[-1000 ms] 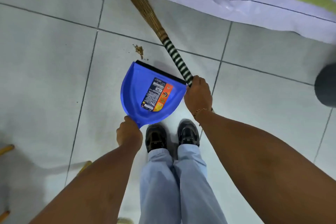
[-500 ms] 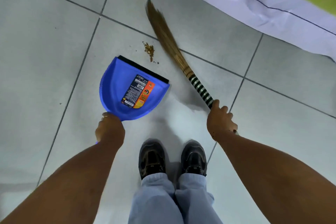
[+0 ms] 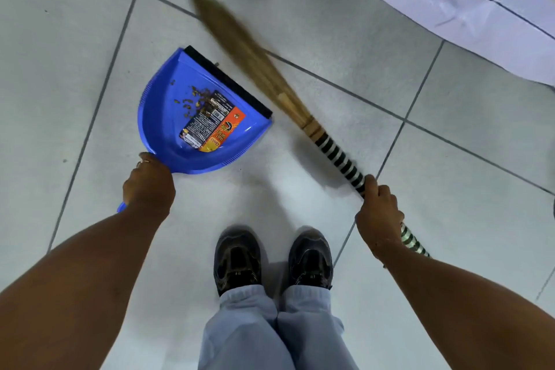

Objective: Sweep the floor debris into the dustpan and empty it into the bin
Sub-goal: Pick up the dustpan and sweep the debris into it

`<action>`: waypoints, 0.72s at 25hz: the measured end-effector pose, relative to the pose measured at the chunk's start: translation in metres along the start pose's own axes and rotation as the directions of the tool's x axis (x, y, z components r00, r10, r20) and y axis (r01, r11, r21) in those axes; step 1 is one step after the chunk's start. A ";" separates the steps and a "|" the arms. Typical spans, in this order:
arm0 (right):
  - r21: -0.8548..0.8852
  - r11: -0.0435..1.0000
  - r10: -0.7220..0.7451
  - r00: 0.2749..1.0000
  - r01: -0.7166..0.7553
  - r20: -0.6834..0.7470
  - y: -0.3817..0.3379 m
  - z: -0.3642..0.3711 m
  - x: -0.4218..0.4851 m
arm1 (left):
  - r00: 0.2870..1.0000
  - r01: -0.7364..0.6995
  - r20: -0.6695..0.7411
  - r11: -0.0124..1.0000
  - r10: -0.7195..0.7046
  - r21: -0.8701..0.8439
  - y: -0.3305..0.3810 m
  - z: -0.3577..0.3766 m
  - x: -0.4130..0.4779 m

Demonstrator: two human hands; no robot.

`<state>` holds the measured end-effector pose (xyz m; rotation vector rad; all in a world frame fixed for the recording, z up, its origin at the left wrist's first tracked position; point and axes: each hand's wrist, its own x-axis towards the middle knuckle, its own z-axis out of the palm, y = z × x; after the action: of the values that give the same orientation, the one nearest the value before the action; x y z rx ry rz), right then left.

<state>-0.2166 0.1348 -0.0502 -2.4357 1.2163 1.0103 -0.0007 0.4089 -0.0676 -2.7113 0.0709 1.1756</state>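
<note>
A blue dustpan (image 3: pixel 168 126) with a black front lip and a printed label lies flat on the grey tiled floor. Brown debris (image 3: pixel 195 97) is scattered inside it near the lip. My left hand (image 3: pixel 148 185) grips the dustpan's handle at its near end. My right hand (image 3: pixel 378 213) is closed around the striped black-and-white handle of a straw broom (image 3: pixel 330 153). The broom's bristles (image 3: pixel 240 48) are blurred and lie just beyond the pan's lip, to its right. No bin is in view.
A white sheet with a dark line and a green patch (image 3: pixel 450 0) covers the floor at the top right. My two dark shoes (image 3: pixel 273 258) stand on the tiles just behind the dustpan and broom.
The small debris pile that lay on the floor ahead of the pan's lip is now inside the dustpan. The broom's bristles have swept toward the lip.
</note>
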 end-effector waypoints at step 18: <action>0.090 0.984 -0.162 0.979 0.151 0.125 -0.051 -0.024 -0.032 | 1.000 0.001 0.015 0.999 0.000 -0.047 0.019 -0.020 -0.032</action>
<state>-0.1794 0.1750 -0.0156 -2.3205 0.9862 1.0377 -0.0101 0.3857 -0.0336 -2.7423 0.0412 1.2115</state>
